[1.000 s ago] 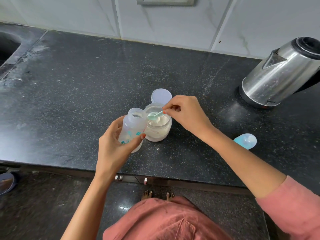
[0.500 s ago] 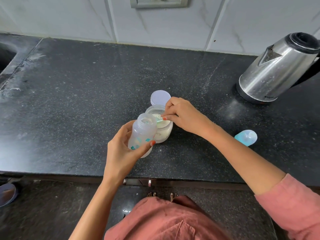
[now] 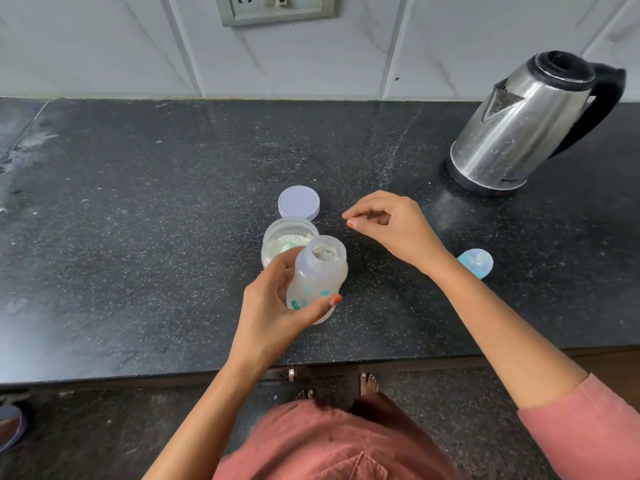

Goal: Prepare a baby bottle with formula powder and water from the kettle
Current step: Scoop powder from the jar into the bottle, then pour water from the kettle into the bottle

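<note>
Dark speckled counter (image 3: 138, 237) under a white tiled wall, kettle (image 3: 519, 129) at back right, well apart from my hands. The change: half a second ago my right hand (image 3: 391, 230) was pinching the scoop over the powder jar (image 3: 289, 237); now the scoop (image 3: 287, 247) lies in the jar on the powder and my right hand has pulled off to the right, empty. I judge the powder step done, with water from the kettle next. Right fingers are loosely curled, thumb and forefinger nearly touching, holding nothing. My left hand (image 3: 273, 313) wraps the open bottle (image 3: 317, 275) tilted just in front of the jar; some powder shows inside its neck. The jar lid (image 3: 298, 201) lies behind the jar, and the bottle cap (image 3: 475, 263) by my right wrist.
</note>
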Action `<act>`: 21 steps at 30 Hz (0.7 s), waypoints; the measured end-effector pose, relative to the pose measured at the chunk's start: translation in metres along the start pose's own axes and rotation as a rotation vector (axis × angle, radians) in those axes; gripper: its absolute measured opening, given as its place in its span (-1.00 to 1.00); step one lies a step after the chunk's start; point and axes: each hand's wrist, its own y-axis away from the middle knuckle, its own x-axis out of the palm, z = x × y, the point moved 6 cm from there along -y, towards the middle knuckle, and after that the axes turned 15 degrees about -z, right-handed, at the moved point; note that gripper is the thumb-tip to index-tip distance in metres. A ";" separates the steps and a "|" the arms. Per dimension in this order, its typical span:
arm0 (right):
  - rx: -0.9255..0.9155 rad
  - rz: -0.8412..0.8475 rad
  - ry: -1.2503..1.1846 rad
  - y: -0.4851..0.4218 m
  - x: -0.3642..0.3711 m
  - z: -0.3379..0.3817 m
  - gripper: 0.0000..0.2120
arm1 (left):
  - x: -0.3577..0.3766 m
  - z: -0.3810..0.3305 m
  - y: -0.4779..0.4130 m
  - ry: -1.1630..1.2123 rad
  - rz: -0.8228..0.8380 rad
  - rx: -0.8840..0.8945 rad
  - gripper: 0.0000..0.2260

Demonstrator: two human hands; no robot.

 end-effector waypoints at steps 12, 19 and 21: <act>0.120 -0.139 -0.156 -0.026 -0.100 -0.056 -0.85 | 0.104 -0.014 -0.021 -0.046 0.022 0.079 -0.55; 0.109 -0.400 -0.215 -0.066 -0.201 -0.097 -0.83 | 0.175 -0.012 -0.056 -0.065 -0.029 0.101 -0.55; 0.105 -0.484 -0.232 -0.080 -0.229 -0.109 -0.82 | 0.189 -0.011 -0.068 -0.071 -0.046 0.095 -0.54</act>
